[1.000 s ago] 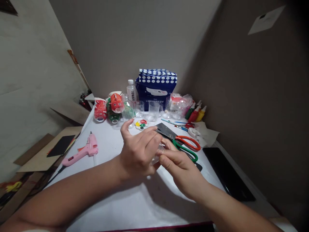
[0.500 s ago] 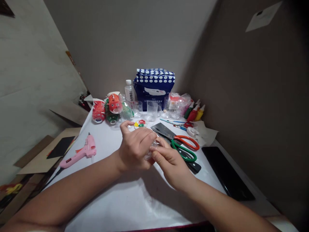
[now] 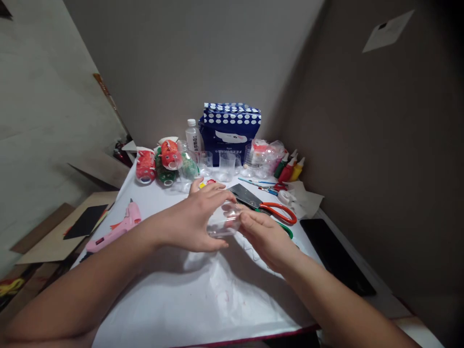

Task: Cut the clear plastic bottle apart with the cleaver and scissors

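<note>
A clear plastic bottle piece (image 3: 224, 222) lies sideways between my hands above the middle of the white-covered table. My left hand (image 3: 192, 217) wraps its left side, thumb below and fingers over the top. At the right end of the piece, my right hand (image 3: 266, 237) pinches the rim, its fingertips partly hidden. Just beyond my right hand are large scissors with red and green handles (image 3: 279, 212), partly covered by it. A small painted palette with yellow and red dabs (image 3: 207, 184) shows behind my left fingers.
To the left lies a pink glue gun (image 3: 118, 232). Red and green fish-like crafts (image 3: 145, 166), a water bottle (image 3: 193, 137), clear cups (image 3: 226, 164) and a blue bag (image 3: 232, 125) stand at the back. Paint bottles (image 3: 288, 169), brushes (image 3: 268, 190) and a black slab (image 3: 337, 256) are at right.
My left hand has opened wider and shifted left, so the clear bottle piece now shows between my hands. My right hand still pinches its end. The view has shifted slightly.
</note>
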`<state>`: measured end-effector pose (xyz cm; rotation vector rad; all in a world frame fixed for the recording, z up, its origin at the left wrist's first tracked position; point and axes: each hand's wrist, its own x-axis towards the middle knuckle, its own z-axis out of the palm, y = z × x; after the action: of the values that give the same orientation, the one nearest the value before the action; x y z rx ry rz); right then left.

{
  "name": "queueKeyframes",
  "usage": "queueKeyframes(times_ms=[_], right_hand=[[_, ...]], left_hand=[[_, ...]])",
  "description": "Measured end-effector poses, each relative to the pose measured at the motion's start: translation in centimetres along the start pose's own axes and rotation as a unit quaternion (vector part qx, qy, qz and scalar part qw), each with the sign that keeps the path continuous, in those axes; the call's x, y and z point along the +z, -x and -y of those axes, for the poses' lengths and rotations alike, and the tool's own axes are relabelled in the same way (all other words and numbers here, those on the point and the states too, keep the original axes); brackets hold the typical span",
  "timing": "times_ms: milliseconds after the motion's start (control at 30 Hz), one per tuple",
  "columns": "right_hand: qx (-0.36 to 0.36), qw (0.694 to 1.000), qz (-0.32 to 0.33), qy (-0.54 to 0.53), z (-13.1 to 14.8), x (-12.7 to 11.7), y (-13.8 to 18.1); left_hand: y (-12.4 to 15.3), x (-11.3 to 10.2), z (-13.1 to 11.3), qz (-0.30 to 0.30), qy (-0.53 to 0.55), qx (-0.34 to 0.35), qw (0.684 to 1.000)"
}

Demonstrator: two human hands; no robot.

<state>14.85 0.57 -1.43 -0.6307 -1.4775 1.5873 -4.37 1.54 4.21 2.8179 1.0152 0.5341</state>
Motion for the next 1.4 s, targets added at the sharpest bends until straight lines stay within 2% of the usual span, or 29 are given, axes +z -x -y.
queueKeyframes(times_ms=[67,167,267,400,533,700,833,1000,1100,1267,1333,1400], right_hand=[[0.022,0.998,0.019,-0.054,0.6,-0.5,0.4],[0.041,0.997,0.021,-0.06,1.1,-0.9,0.9],[0.06,0.997,0.002,-0.046,0.9,-1.0,1.3],[0.076,0.996,0.018,-0.053,0.3,-0.5,1.4],[0.089,0.993,0.024,-0.067,0.2,0.1,1.5],[0.13,0.985,0.024,-0.11,0.5,0.0,1.6],[0.178,0.968,0.075,-0.159,0.5,-0.4,1.6],[0.201,0.954,0.111,-0.193,0.2,-0.5,1.5],[0.205,0.949,0.117,-0.211,0.0,-0.6,1.4],[0.191,0.96,0.093,-0.18,0.5,-0.7,1.3],[0.17,0.975,0.052,-0.13,1.3,-0.5,1.6],[0.113,0.993,-0.017,-0.011,2.3,-0.1,2.4]], left_hand=[[0.4,-0.7,0.4,0.04,0.046,0.005,0.998],[0.7,-1.2,0.8,0.071,0.087,0.01,0.994],[0.5,-1.1,0.6,0.076,0.106,0.027,0.991],[-0.1,-0.3,0.1,0.064,0.102,-0.025,0.992],[-0.2,-0.1,-0.5,0.082,0.117,-0.04,0.989],[-0.1,-1.3,-1.3,0.16,0.151,-0.039,0.975],[0.0,-1.9,-1.9,0.216,0.151,-0.087,0.961],[0.2,-2.4,-2.4,0.294,0.169,-0.137,0.931],[0.3,-2.5,-2.6,0.294,0.166,-0.13,0.932],[0.3,-2.4,-2.6,0.243,0.091,-0.142,0.955],[0.3,-2.5,-2.5,0.221,0.073,-0.15,0.961],[0.4,-2.5,-2.4,0.197,0.063,-0.157,0.966]])
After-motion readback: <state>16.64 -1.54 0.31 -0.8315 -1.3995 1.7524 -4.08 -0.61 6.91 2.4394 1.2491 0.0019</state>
